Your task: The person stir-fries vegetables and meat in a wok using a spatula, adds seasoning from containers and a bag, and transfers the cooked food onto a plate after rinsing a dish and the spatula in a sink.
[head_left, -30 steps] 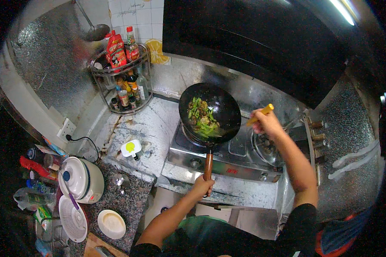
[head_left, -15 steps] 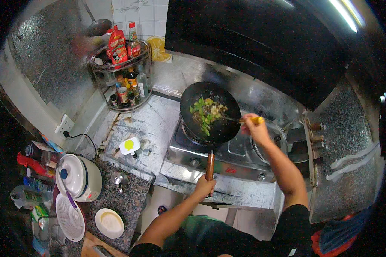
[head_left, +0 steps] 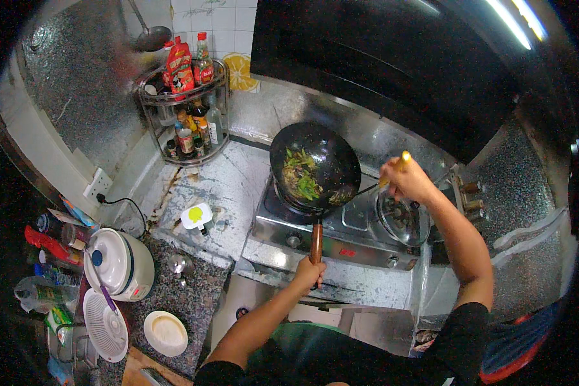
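Note:
My left hand (head_left: pixel 309 273) is closed round the brown wooden handle (head_left: pixel 316 243) of a black wok (head_left: pixel 331 151). The wok sits on the left burner, tilted a little. Chopped green vegetables and paler pieces (head_left: pixel 301 175) lie in its lower left part. Closed round the yellow grip of a spatula (head_left: pixel 367 189), my right hand (head_left: pixel 410 180) is up to the right of the wok. The spatula's thin dark shaft slants down over the wok's right rim, and its blade rests low inside, with bits of food about it.
A round glass lid (head_left: pixel 399 222) lies on the stove's right side. Left of the stove are a small white container (head_left: pixel 196 217), a two-tier bottle rack (head_left: pixel 183 96), a cream rice cooker (head_left: pixel 138 270), a white colander (head_left: pixel 103 334) and a plate (head_left: pixel 166 333). A dark range hood (head_left: pixel 379 71) overhangs behind.
My right hand has moved right and a little up, drawing the spatula toward the wok's lower right side. The food has shifted down and left. My left hand keeps its grip.

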`<state>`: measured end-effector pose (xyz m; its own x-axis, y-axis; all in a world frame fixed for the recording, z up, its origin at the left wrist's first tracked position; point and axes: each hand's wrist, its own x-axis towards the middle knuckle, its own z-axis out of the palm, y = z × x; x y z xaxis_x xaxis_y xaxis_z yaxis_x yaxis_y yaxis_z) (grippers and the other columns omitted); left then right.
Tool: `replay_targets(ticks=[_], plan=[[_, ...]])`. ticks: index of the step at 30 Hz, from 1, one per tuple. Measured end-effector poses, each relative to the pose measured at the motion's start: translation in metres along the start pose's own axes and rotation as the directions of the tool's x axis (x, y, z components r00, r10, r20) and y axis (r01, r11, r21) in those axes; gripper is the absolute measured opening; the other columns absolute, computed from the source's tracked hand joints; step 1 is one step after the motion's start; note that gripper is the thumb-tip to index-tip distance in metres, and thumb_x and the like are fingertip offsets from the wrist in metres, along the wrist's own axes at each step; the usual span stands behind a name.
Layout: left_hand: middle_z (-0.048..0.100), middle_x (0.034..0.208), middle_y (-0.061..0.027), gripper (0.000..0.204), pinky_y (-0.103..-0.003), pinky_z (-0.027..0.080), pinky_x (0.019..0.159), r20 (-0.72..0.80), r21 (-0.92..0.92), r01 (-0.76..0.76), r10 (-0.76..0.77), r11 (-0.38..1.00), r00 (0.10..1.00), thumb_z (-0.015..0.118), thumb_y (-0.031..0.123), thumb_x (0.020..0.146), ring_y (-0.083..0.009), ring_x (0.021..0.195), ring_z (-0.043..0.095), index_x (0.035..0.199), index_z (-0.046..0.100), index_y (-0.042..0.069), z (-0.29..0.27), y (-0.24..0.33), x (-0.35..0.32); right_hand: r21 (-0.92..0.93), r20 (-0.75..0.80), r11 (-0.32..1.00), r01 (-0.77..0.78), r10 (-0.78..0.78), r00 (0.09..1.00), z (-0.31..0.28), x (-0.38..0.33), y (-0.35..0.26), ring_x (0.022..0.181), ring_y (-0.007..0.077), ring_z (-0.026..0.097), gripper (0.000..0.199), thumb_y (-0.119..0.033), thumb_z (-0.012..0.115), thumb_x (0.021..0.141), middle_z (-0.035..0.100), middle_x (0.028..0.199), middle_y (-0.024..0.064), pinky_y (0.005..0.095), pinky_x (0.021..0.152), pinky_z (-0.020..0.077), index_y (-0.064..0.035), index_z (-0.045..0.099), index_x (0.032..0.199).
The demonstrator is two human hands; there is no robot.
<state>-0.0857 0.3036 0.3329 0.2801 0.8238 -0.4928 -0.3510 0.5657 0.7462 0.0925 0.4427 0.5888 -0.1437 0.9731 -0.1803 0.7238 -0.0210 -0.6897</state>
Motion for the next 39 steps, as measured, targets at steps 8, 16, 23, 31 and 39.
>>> replay_targets(ticks=[8, 16, 23, 31, 39], plan=[[0.045, 0.055, -0.0025, 0.012, -0.028, 0.037, 0.033, 0.020, -0.001, 0.011, -0.011, 1.000, 1.000, 0.055, 0.006, 0.073, -0.0116, 0.038, 0.043, 0.076, 0.044, 0.006, -0.004, -0.003, 0.003, 0.637, -0.262, 0.765, 0.091, 0.103, 0.960, 0.060, 0.041, 0.069, 0.052, 0.0145, 0.058, 0.024, -0.029, 0.051, 0.085, 0.061, 0.070, 0.0080, 0.0252, 0.043, 0.0449, -0.0091, 0.058, 0.097], [0.046, 0.056, -0.0021, 0.014, -0.029, 0.037, 0.034, 0.009, 0.004, -0.008, 0.008, 1.000, 1.000, 0.057, 0.008, 0.074, -0.0112, 0.039, 0.044, 0.077, 0.043, 0.007, -0.007, 0.001, -0.004, 0.388, -0.235, 0.915, 0.110, -0.017, 0.972, 0.050, 0.048, 0.074, 0.053, 0.0125, 0.056, 0.017, -0.021, 0.053, 0.087, 0.058, 0.069, 0.0035, 0.0267, 0.043, 0.0460, -0.0046, 0.056, 0.090], [0.048, 0.056, -0.0023, 0.013, -0.029, 0.039, 0.034, 0.041, -0.047, 0.049, -0.047, 0.998, 0.998, 0.057, 0.011, 0.074, -0.0117, 0.039, 0.045, 0.071, 0.045, 0.007, -0.010, 0.008, 0.000, -0.643, 0.476, 0.294, 0.707, -0.571, 0.669, 0.068, 0.022, 0.036, 0.069, 0.0294, 0.060, 0.019, -0.018, 0.056, 0.072, 0.058, 0.077, 0.0119, 0.0357, 0.055, 0.0494, -0.0074, 0.056, 0.088], [0.046, 0.055, -0.0023, 0.013, -0.029, 0.038, 0.033, 0.031, -0.008, 0.036, -0.036, 0.999, 0.999, 0.057, 0.011, 0.073, -0.0128, 0.039, 0.045, 0.073, 0.045, 0.007, -0.010, 0.013, -0.002, -0.554, 0.758, -0.026, 0.832, -0.430, 0.491, 0.058, -0.092, -0.012, 0.066, 0.0239, 0.062, 0.019, -0.019, 0.053, 0.074, 0.058, 0.077, 0.0096, 0.0351, 0.051, 0.0497, -0.0097, 0.056, 0.090], [0.045, 0.055, -0.0012, 0.014, -0.029, 0.036, 0.034, 0.070, -0.027, 0.061, -0.059, 0.998, 0.996, 0.057, 0.011, 0.074, -0.0120, 0.039, 0.044, 0.074, 0.043, 0.009, -0.015, 0.012, 0.000, -0.542, 0.217, 0.515, 0.664, -0.677, 0.703, 0.051, -0.004, 0.042, 0.075, 0.0306, 0.062, 0.020, -0.018, 0.058, 0.076, 0.063, 0.091, 0.0126, 0.0384, 0.064, 0.0509, -0.0093, 0.060, 0.095]])
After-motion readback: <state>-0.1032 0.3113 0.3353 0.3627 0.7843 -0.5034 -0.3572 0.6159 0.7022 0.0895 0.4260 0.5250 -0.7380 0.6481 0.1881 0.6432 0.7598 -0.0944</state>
